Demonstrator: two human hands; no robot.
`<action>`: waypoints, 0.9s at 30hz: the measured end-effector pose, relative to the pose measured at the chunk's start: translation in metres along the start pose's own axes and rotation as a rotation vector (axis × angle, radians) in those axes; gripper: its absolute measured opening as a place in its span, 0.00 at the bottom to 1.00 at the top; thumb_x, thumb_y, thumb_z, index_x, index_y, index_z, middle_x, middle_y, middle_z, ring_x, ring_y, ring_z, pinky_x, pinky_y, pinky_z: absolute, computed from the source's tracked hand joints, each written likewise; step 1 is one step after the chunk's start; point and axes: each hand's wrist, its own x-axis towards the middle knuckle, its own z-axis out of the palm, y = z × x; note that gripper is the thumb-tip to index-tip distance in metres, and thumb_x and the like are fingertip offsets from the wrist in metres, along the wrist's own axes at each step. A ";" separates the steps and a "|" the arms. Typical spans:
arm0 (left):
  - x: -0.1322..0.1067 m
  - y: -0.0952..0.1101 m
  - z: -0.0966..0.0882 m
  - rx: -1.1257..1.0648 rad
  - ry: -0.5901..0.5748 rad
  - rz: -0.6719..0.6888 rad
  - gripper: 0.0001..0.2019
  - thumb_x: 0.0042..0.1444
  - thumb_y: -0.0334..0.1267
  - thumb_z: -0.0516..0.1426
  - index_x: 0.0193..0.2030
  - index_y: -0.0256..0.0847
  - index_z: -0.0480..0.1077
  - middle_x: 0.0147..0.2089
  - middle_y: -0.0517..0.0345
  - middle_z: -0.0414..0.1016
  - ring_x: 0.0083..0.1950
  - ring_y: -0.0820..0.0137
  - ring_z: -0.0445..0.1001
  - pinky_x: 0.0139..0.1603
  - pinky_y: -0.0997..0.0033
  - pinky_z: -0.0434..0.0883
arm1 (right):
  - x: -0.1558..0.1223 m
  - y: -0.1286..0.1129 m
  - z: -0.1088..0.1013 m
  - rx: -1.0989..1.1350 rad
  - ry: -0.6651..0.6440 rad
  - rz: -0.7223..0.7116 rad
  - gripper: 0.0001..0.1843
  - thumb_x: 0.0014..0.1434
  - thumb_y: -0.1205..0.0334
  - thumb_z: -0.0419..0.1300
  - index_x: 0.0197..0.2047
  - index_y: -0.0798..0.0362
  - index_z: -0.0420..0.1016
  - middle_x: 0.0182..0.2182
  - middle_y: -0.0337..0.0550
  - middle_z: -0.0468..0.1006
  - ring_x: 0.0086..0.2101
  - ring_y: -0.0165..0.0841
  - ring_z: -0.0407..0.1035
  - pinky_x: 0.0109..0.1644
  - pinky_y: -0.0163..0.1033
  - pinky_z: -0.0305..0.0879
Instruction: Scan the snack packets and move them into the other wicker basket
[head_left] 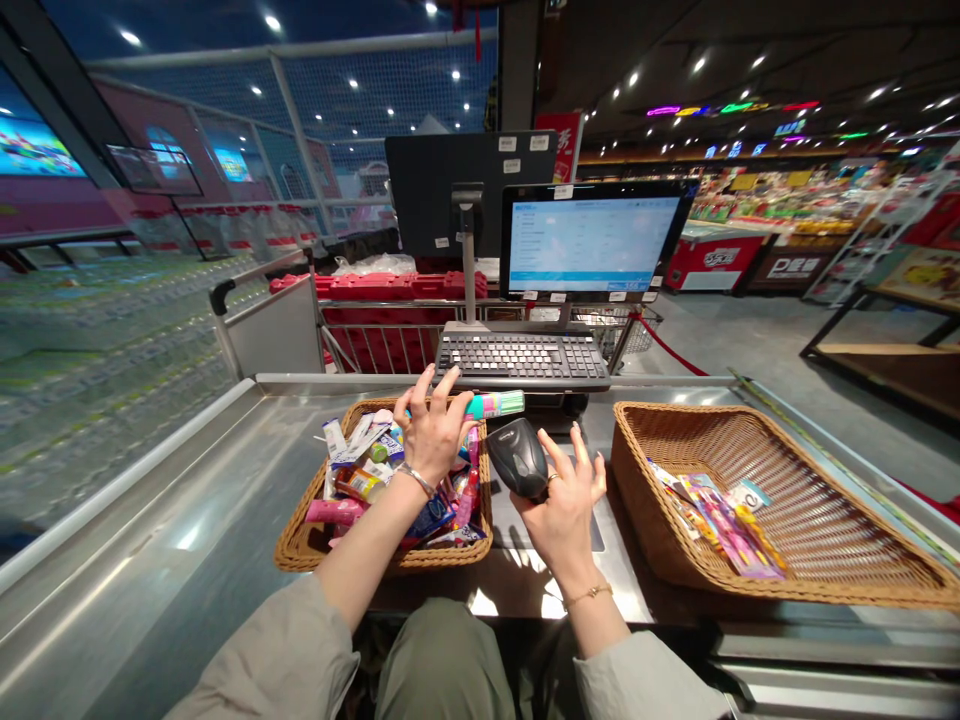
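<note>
My left hand [433, 430] holds a slim teal and pink packet [496, 404] above the left wicker basket [300, 540], which is full of small snack packets. Its fingers pinch the packet's left end, and the packet points right, below the keyboard [523, 358]. My right hand [564, 505] grips a black barcode scanner [517, 456] between the two baskets, its head turned up toward the packet. The right wicker basket [825, 500] holds a few flat colourful packets [712, 520] at its left side.
A steel checkout counter [187, 540] carries both baskets. Behind the keyboard stands a lit screen [590, 243] and a second monitor seen from the back [435, 190]. A red shopping cart [390, 320] sits past the counter. Store shelves lie far right.
</note>
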 end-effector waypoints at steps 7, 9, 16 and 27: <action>0.005 0.011 -0.002 0.016 0.029 0.039 0.15 0.56 0.45 0.63 0.50 0.51 0.74 0.65 0.54 0.68 0.70 0.50 0.56 0.63 0.46 0.48 | 0.002 0.006 -0.009 -0.033 0.041 0.009 0.08 0.53 0.61 0.63 0.37 0.52 0.75 0.57 0.47 0.75 0.66 0.52 0.51 0.67 0.67 0.39; 0.007 0.015 -0.001 -0.013 0.024 0.045 0.14 0.57 0.45 0.62 0.50 0.50 0.74 0.65 0.53 0.69 0.70 0.50 0.56 0.64 0.45 0.47 | 0.002 0.009 -0.013 -0.046 0.057 0.017 0.07 0.53 0.60 0.63 0.36 0.52 0.75 0.57 0.47 0.74 0.66 0.51 0.51 0.67 0.67 0.40; 0.012 0.033 0.002 -0.015 0.024 0.080 0.15 0.55 0.42 0.63 0.50 0.51 0.74 0.66 0.54 0.68 0.70 0.49 0.56 0.66 0.42 0.45 | 0.000 0.020 -0.030 -0.091 0.106 0.044 0.09 0.55 0.58 0.62 0.39 0.52 0.74 0.56 0.49 0.74 0.66 0.52 0.52 0.66 0.69 0.42; 0.028 0.074 0.007 -0.061 0.073 0.161 0.14 0.54 0.42 0.65 0.47 0.49 0.74 0.64 0.54 0.70 0.69 0.50 0.57 0.67 0.42 0.46 | -0.003 0.045 -0.061 -0.163 0.174 0.110 0.15 0.54 0.59 0.62 0.46 0.53 0.73 0.57 0.51 0.74 0.66 0.54 0.52 0.65 0.70 0.43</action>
